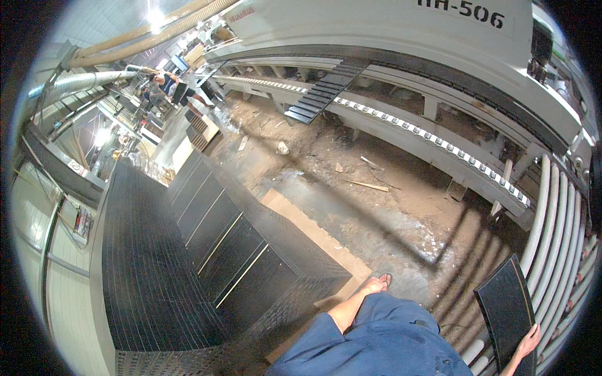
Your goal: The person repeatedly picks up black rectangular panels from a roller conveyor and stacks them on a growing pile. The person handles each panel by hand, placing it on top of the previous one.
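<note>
At the lower right my right hand [528,342] grips the edge of a flat black panel [505,310], which stands tilted beside the row of pale pipes. The panel's lower end runs out of the picture. My left hand [375,286] hangs low in front of my blue clothing, its fingers curled in, with nothing visible in them. It is near the corner of a big stack of black panels [276,263] but appears apart from it. Strips of lighter material show between parts of the stack.
A long grey machine [401,56] crosses the far side, with a white toothed rail [433,139] and a slatted black arm [329,89] jutting out. Pale pipes [558,238] curve at the right. Wood scraps [367,185] litter the dusty floor. Another person [166,84] stands far left.
</note>
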